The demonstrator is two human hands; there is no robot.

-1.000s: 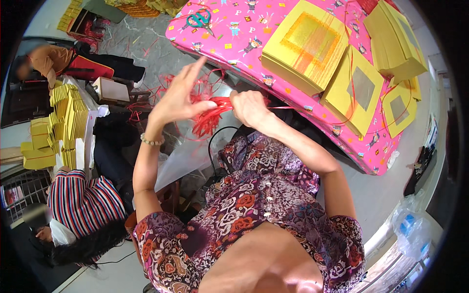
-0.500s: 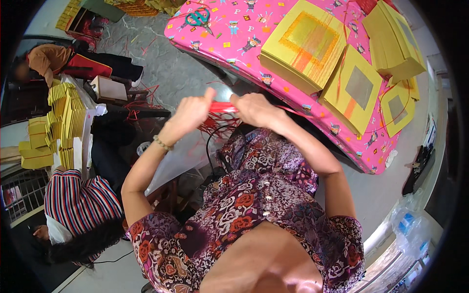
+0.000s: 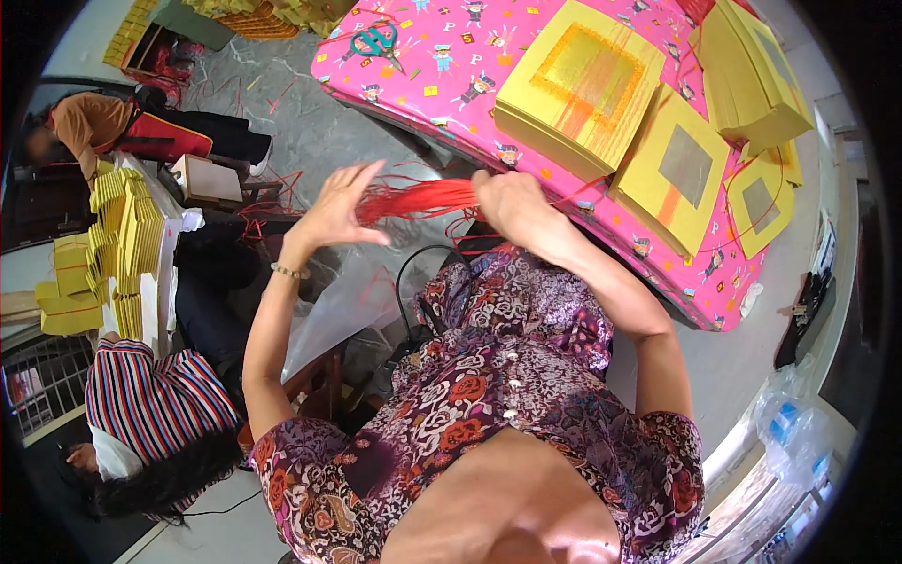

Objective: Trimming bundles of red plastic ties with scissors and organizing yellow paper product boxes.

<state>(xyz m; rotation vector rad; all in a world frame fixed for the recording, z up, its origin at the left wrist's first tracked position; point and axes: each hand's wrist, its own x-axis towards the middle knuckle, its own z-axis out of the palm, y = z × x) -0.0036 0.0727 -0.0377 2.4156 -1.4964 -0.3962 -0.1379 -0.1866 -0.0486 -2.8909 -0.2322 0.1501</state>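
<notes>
A bundle of thin red strings (image 3: 418,199) stretches between my hands in front of my body. My right hand (image 3: 517,207) is closed around the bundle's right end, beside the near edge of the pink table. At the other end, my left hand (image 3: 340,209) has its fingers and thumb spread apart, with the loose strands fanning out next to the palm. Whether any strand touches the left palm I cannot tell. Stacked yellow paper pieces (image 3: 573,94) with a square panel lie on the table, with red strings across them.
On the pink patterned table (image 3: 451,99) lie teal-handled scissors (image 3: 378,42) and more yellow stacks (image 3: 672,169). Two other people work at the left beside folded yellow pieces (image 3: 122,235). A clear plastic sheet (image 3: 334,315) hangs near my left forearm. Red string scraps litter the grey floor (image 3: 310,122).
My left hand has opened and moved left and slightly down from the strings. My right hand has shifted a little right, still holding them. The strands now spread wider between the hands.
</notes>
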